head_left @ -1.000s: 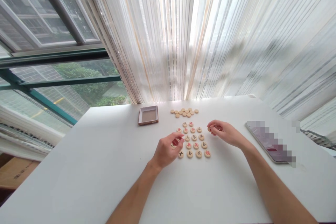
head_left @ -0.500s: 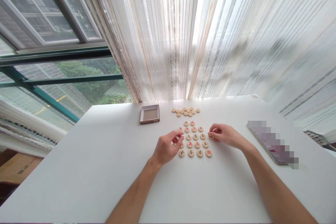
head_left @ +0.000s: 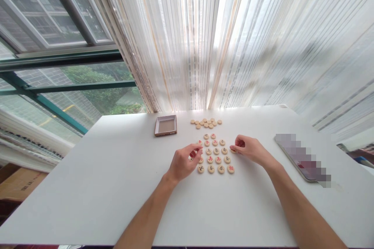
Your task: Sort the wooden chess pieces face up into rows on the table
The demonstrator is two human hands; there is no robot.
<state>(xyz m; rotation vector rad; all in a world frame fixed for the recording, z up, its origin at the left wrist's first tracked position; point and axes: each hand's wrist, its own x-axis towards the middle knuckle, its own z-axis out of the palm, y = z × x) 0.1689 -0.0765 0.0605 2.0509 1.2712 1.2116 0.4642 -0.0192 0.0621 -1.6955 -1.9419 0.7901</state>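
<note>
Round wooden Chinese chess pieces with red or black characters lie face up in rough rows on the table. My right hand is at the right end of a middle row, its fingertips pinched on a chess piece that is partly covered. On the other side, my left hand hovers by the left ends of the rows. Its thumb and index finger are curved with a gap between them, and I see no piece held there. Several pieces under and behind this hand are partly hidden.
Behind the rows lies a cluster of blank-side-up pieces. A shallow open box sits at the back left. A phone-like flat device, partly pixelated, lies to the right on the white table. Sheer curtains hang along the far edge.
The view has shifted very slightly. My right fingertips have settled lower on the piece at the row's end. My left hand keeps nearly the same place and shape.
</note>
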